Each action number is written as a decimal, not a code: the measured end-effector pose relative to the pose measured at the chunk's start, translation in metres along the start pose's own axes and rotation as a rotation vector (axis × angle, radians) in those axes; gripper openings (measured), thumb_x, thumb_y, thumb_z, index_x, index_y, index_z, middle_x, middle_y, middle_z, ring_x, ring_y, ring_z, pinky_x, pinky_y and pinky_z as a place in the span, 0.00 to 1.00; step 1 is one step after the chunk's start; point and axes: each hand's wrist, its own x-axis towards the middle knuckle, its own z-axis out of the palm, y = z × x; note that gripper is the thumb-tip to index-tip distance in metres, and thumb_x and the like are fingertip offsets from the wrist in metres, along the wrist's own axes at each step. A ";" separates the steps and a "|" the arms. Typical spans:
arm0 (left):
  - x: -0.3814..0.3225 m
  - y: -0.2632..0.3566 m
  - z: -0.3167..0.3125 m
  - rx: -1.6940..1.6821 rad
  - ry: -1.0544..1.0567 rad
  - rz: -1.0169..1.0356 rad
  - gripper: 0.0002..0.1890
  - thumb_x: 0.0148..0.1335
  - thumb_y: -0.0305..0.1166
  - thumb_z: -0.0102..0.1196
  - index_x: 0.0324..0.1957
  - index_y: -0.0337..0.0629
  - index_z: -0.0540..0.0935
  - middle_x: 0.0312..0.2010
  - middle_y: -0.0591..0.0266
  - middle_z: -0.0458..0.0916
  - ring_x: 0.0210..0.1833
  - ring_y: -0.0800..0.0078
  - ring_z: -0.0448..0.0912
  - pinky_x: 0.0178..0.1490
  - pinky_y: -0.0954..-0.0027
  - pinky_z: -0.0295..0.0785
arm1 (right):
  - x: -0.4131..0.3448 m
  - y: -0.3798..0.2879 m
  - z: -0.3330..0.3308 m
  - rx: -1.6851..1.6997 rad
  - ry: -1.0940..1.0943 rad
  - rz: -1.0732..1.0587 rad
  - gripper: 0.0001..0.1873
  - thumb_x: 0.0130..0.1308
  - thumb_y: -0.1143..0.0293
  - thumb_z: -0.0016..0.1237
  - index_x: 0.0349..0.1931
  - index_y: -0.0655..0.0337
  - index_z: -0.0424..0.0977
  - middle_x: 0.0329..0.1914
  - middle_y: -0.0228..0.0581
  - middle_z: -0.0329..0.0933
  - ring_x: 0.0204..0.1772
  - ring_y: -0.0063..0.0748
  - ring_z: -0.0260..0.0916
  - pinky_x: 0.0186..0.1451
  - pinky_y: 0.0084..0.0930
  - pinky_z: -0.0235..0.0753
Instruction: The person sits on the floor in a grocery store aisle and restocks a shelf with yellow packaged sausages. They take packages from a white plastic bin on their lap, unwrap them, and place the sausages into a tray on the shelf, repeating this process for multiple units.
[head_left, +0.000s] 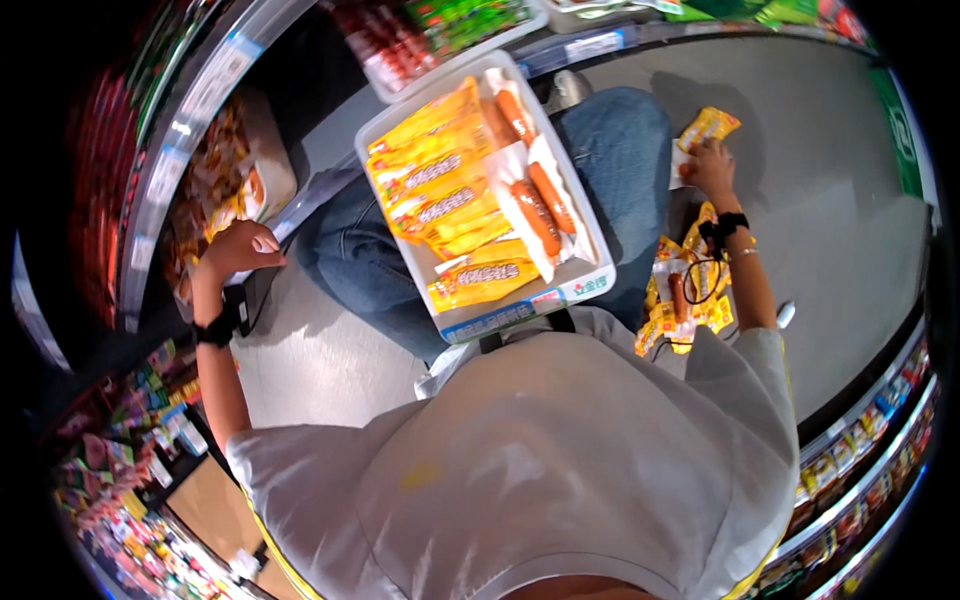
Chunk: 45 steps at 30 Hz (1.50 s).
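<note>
A white plastic tray (604, 276) rests across my lap. Inside it lie yellow sausage packets (442, 169) on the left, and packets turned to show reddish-brown sausages through a clear side (536, 217) on the right. My left hand (238, 251) is beside a white bin (274, 161) of similar packets, thumb held out and nothing seen in it. Over the floor to the right, my right hand (709, 171) has its fingers curled on a sausage packet (681, 166), partly hidden under them. Another yellow packet (709, 126) shows just beyond the fingertips.
Several yellow packets (686, 292) lie heaped on the floor by my right knee, below my right forearm. Trays of red and green packets (472, 22) stand ahead. A shelf edge with price labels (202, 97) runs along the left; stocked shelves (862, 457) line the lower right.
</note>
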 end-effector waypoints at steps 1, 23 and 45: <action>-0.003 -0.029 0.011 -0.050 -0.149 -0.049 0.18 0.53 0.44 0.69 0.32 0.38 0.85 0.29 0.63 0.86 0.34 0.76 0.82 0.39 0.73 0.75 | 0.000 0.000 -0.006 -0.056 0.036 -0.064 0.21 0.47 0.59 0.63 0.44 0.51 0.78 0.54 0.39 0.71 0.61 0.47 0.68 0.59 0.58 0.67; -0.002 0.152 0.169 -0.468 0.710 0.345 0.08 0.63 0.35 0.58 0.40 0.43 0.83 0.32 0.56 0.84 0.28 0.65 0.83 0.31 0.71 0.74 | -0.077 -0.270 -0.254 0.520 0.252 -0.263 0.36 0.55 0.67 0.62 0.62 0.61 0.59 0.53 0.54 0.73 0.50 0.56 0.75 0.50 0.37 0.77; 0.116 0.243 0.178 -1.309 0.323 0.448 0.08 0.66 0.30 0.57 0.35 0.32 0.80 0.25 0.68 0.80 0.24 0.80 0.79 0.28 0.82 0.73 | -0.128 -0.263 -0.207 0.995 0.115 -0.332 0.25 0.64 0.80 0.47 0.62 0.57 0.66 0.48 0.49 0.66 0.44 0.46 0.71 0.47 0.33 0.73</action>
